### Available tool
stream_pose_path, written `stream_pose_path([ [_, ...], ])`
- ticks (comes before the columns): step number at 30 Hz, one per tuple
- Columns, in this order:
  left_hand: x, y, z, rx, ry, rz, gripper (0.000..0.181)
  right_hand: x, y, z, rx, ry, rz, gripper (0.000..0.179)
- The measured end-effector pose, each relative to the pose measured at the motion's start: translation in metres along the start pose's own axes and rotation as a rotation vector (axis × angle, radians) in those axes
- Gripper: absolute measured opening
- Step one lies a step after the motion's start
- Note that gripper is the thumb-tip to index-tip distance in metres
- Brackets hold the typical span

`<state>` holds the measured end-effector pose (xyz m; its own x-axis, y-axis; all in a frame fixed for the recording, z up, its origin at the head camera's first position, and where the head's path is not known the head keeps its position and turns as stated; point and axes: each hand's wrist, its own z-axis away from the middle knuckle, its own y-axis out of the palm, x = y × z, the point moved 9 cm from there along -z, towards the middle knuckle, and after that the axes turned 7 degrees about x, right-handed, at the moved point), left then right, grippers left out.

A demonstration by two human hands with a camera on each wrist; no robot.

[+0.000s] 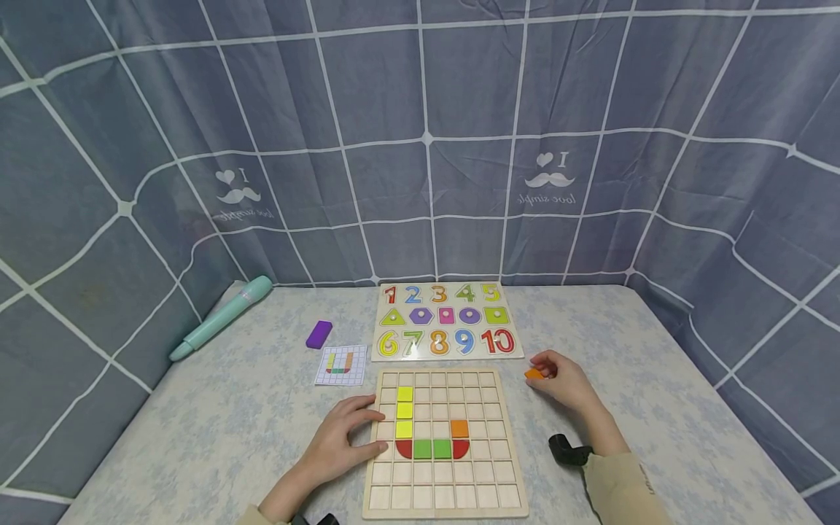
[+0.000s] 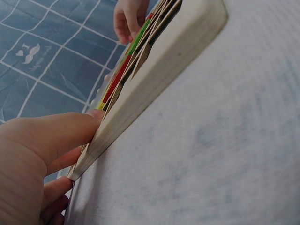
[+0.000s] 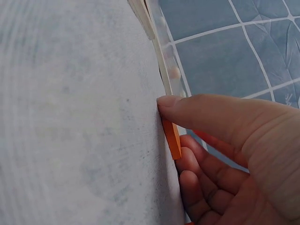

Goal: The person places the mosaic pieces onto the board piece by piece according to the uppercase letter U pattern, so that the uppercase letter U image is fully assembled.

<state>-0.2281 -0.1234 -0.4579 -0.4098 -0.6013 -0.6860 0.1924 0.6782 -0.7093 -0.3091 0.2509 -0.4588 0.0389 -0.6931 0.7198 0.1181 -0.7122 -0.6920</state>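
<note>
My left hand (image 1: 337, 441) lies along the left side of a wooden grid board (image 1: 446, 503), thumb and fingertips touching its edge. On the board, three yellow square tiles (image 1: 404, 410) form a column above a red rounded tile (image 1: 404, 448). Two green square tiles (image 1: 432, 448) continue the row to another red rounded tile (image 1: 461, 448), with an orange square tile (image 1: 459, 429) above it. To the right of the board, my right hand (image 1: 566, 383) pinches a loose orange tile (image 3: 171, 136) at the tabletop. The fingers partly hide this tile.
A pattern card (image 1: 340, 365) showing a U shape lies left of the board, with a purple block (image 1: 319, 335) behind it. A number-and-shape puzzle (image 1: 448, 321) sits behind the board. At the far left lies a teal cylindrical case (image 1: 222, 318).
</note>
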Motion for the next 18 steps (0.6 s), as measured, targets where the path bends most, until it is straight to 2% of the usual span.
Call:
stream_pose_path([
  [7, -0.0003, 0.0003, -0.0001, 0.002, -0.001, 0.003, 0.038, 0.0008, -0.0017, 0.0007, 0.005, 0.002, 0.022, 0.031],
  [18, 0.0003, 0.0001, -0.0002, -0.007, 0.014, -0.006, 0.038, 0.0046, -0.0039, 0.0009, 0.006, -0.006, -0.021, 0.026],
])
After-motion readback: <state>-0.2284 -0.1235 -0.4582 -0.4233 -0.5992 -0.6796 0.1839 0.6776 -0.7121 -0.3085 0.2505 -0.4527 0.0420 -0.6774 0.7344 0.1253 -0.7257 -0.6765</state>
